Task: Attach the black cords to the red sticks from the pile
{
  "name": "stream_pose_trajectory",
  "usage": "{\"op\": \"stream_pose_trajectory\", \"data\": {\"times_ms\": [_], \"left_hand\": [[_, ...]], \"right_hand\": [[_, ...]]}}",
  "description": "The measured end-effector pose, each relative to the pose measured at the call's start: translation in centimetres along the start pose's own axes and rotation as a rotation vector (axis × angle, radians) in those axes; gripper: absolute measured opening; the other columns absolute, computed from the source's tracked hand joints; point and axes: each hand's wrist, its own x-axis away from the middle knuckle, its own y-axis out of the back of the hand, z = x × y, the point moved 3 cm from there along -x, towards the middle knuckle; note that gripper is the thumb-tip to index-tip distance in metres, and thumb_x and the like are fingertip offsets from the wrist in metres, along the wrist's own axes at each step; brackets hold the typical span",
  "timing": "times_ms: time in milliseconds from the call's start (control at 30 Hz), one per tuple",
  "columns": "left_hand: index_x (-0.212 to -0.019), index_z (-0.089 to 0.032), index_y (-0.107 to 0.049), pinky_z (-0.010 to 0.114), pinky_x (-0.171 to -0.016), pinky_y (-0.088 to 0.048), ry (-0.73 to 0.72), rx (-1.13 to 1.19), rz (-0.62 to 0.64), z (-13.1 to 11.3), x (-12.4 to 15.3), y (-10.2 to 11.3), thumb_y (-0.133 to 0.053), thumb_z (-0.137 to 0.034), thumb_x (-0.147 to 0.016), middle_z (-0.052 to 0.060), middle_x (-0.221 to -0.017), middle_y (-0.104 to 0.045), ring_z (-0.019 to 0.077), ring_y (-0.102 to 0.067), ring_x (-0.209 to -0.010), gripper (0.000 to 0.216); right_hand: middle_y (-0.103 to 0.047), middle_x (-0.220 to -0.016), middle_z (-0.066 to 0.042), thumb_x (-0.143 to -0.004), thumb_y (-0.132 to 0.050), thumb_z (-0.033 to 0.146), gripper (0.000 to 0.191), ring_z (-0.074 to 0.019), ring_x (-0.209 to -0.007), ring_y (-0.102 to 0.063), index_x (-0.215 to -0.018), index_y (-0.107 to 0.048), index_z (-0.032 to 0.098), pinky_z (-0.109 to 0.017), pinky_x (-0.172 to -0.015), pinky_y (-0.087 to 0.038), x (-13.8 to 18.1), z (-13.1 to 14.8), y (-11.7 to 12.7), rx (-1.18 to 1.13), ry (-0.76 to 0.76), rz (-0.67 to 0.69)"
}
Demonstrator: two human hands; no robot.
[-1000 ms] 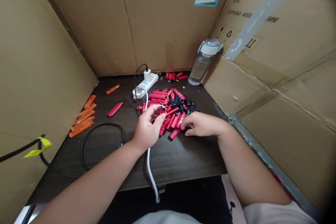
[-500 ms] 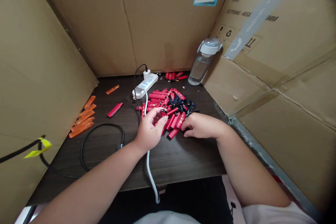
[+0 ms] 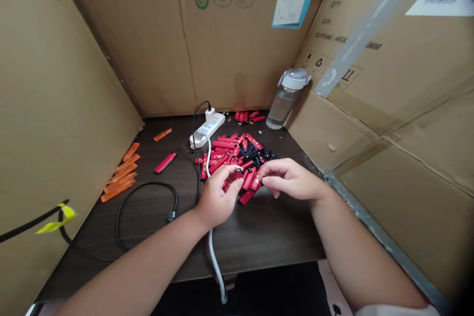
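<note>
heap of slim red pieces [image 3: 225,144] lies at the centre of the frame, tangled along its right side with small black-and-blue parts [image 3: 254,149]. at the heap's near edge, the left hand [image 3: 218,200] pinches a small piece with a dark, silvery end [image 3: 239,171] between thumb and fingers, which hide much of it. just beside it, the right hand [image 3: 291,180] has its fingers curled near the thumb; i cannot tell whether they grip anything. the two hands are apart. a white cable [image 3: 212,252] runs under the left hand up to a power strip [image 3: 207,131] behind the heap. left of centre lies a lone red piece [image 3: 165,163], with orange pieces [image 3: 120,176] farther left and a looped black cable [image 3: 117,217] below. a bottle [image 3: 283,107] leans upper right of centre, near cardboard [image 3: 237,59].
</note>
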Motion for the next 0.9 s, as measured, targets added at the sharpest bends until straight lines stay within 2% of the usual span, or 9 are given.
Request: {"op": "stream_pose_trajectory", "data": {"times_ms": [100, 200, 333, 400, 500, 700, 900], "left_hand": [[-0.108, -0.017, -0.061, 0.031, -0.086, -0.051, 0.025, 0.042, -0.005, 0.2, 0.0, 0.1, -0.057, -0.027, -0.086, 0.009, -0.103, -0.068, 0.0197, -0.065, -0.095, 0.024], [-0.11, -0.017, -0.06, 0.03, -0.083, -0.051, 0.056, 0.078, -0.015, 0.7, -0.2, 0.2, -0.057, -0.029, -0.087, 0.008, -0.101, -0.068, 0.0185, -0.065, -0.091, 0.026], [-0.11, -0.018, -0.061, 0.03, -0.084, -0.051, 0.049, 0.074, -0.02, 1.0, -0.3, 0.1, -0.058, -0.029, -0.086, 0.007, -0.101, -0.067, 0.0183, -0.064, -0.092, 0.026], [-0.11, -0.017, -0.061, 0.031, -0.085, -0.051, 0.045, 0.061, -0.017, 0.9, -0.3, 0.0, -0.059, -0.029, -0.086, 0.007, -0.102, -0.067, 0.0189, -0.064, -0.094, 0.027], [-0.109, -0.016, -0.061, 0.033, -0.086, -0.051, 0.052, 0.047, -0.005, 0.7, -0.2, -0.1, -0.059, -0.028, -0.085, 0.008, -0.103, -0.067, 0.0196, -0.064, -0.094, 0.027], [-0.108, -0.016, -0.062, 0.035, -0.09, -0.051, 0.047, 0.015, 0.001, 0.7, -0.2, -0.1, -0.059, -0.027, -0.085, 0.011, -0.11, -0.067, 0.0225, -0.064, -0.102, 0.026], [-0.107, -0.018, -0.063, 0.033, -0.091, -0.05, 0.012, 0.018, 0.018, 0.8, -0.2, -0.2, -0.057, -0.028, -0.087, 0.009, -0.109, -0.067, 0.0211, -0.064, -0.102, 0.023]], "right_hand": [[-0.062, -0.062, 0.0, -0.077, -0.066, 0.029, 0.015, -0.0097, -0.044, -0.055, -0.08, -0.062, 0.014, -0.024, -0.045, -0.048, -0.2, -0.7, 1.0, -0.317, 0.026, -0.191], [-0.062, -0.061, 0.0, -0.072, -0.068, 0.024, 0.013, -0.0083, -0.039, -0.05, -0.08, -0.064, 0.014, -0.025, -0.04, -0.048, -0.6, -1.3, 1.6, -0.596, 0.003, -0.231], [-0.063, -0.063, -0.002, -0.069, -0.07, 0.02, 0.018, -0.0059, -0.041, -0.048, -0.085, -0.068, 0.013, -0.019, -0.036, -0.041, -1.1, -1.3, 1.5, -0.736, -0.035, -0.267], [-0.064, -0.065, -0.002, -0.068, -0.073, 0.02, 0.02, -0.0049, -0.043, -0.048, -0.086, -0.07, 0.013, -0.017, -0.037, -0.038, -1.3, -1.3, 1.1, -0.746, -0.05, -0.263], [-0.065, -0.064, -0.001, -0.067, -0.078, 0.023, 0.022, -0.0059, -0.047, -0.053, -0.086, -0.07, 0.014, -0.018, -0.044, -0.043, -1.6, -1.6, 0.3, -0.689, -0.052, -0.286], [-0.071, -0.08, -0.003, -0.07, -0.079, 0.028, 0.034, -0.0083, -0.061, -0.063, -0.1, -0.067, 0.017, -0.021, -0.059, -0.051, -1.9, -1.8, -0.3, -0.492, 0.075, -0.452], [-0.069, -0.094, -0.006, -0.076, -0.074, 0.03, 0.02, -0.0135, -0.07, -0.067, -0.092, -0.072, 0.019, -0.028, -0.068, -0.056, -1.4, -0.8, -1.4, -0.352, 0.195, -0.481]]}}
